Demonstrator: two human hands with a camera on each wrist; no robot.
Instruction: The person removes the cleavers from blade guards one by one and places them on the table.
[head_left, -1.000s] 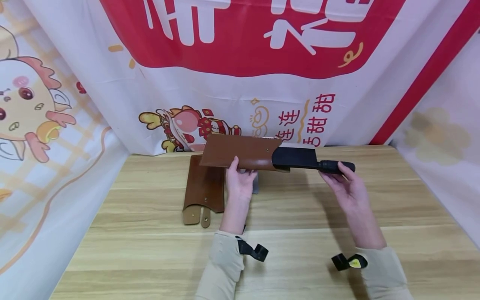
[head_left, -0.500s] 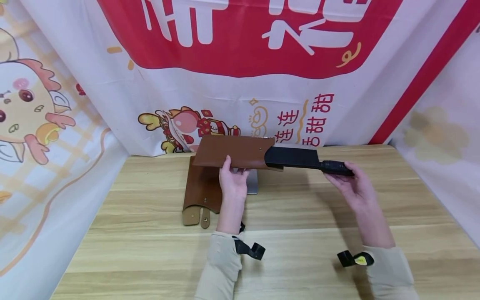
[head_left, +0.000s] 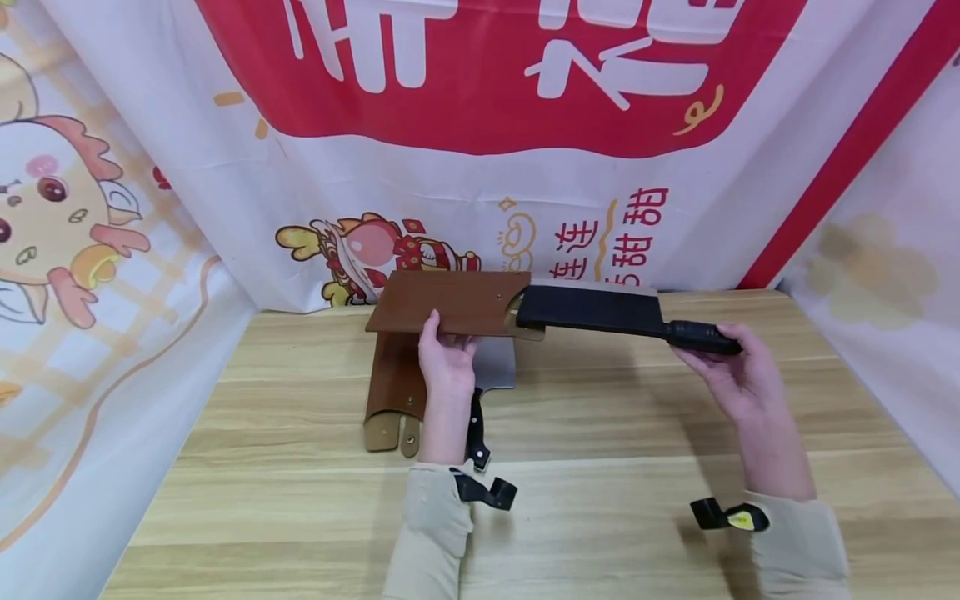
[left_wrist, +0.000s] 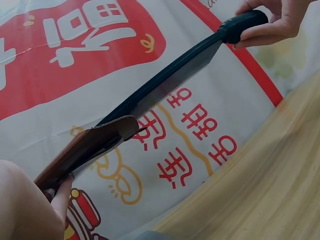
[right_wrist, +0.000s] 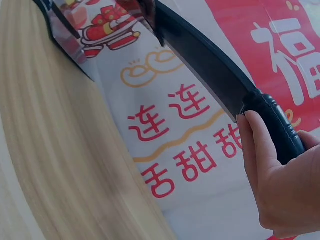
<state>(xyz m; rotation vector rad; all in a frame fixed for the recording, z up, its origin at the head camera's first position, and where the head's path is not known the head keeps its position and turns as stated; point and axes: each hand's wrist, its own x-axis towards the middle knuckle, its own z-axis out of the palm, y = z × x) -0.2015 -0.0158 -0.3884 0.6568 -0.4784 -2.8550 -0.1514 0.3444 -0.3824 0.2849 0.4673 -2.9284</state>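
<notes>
My left hand grips a brown leather knife sheath along its near edge, thumb on top, raised above the table. To the right, my right hand holds a black cleaver by its ridged handle. Most of the cleaver's blade shows outside the sheath, its front end right at the sheath's mouth. In the left wrist view, the blade slants down to the opening of the sheath. The right wrist view shows my fingers around the handle.
Beneath my left hand, a second brown sheath with two snap tabs lies on the wooden table. Beside it is another cleaver with a grey blade and black riveted handle. A printed cloth hangs behind the table.
My right hand has moved right with the black cleaver, and my left hand has moved left with the sheath. More blade now shows, and the cleaver lying on the table has come into view.
</notes>
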